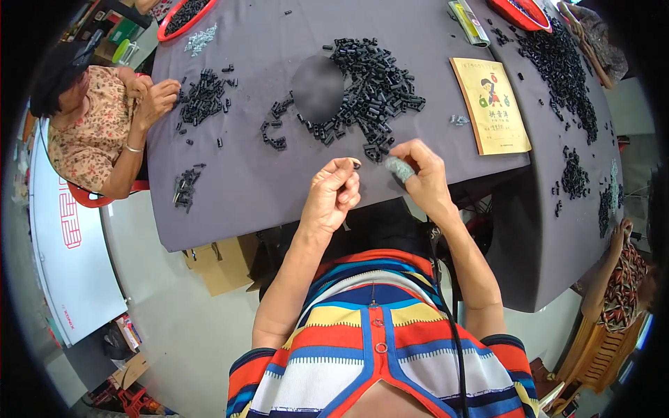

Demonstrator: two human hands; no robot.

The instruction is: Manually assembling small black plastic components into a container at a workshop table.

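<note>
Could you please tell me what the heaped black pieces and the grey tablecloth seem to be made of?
Black pieces: probably glossy plastic, judging by bright highlights. Grey tablecloth: apparently matte fabric, as it drapes over the edge without strong shine.

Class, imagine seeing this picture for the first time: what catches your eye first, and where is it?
A top striped in red, blue, yellow and white fills the bottom middle. Above it, the left hand pinches a small dark piece and the right hand holds a pale clump. Beyond them, a pile of black parts spreads across the grey tablecloth, with a yellow booklet to its right.
</note>
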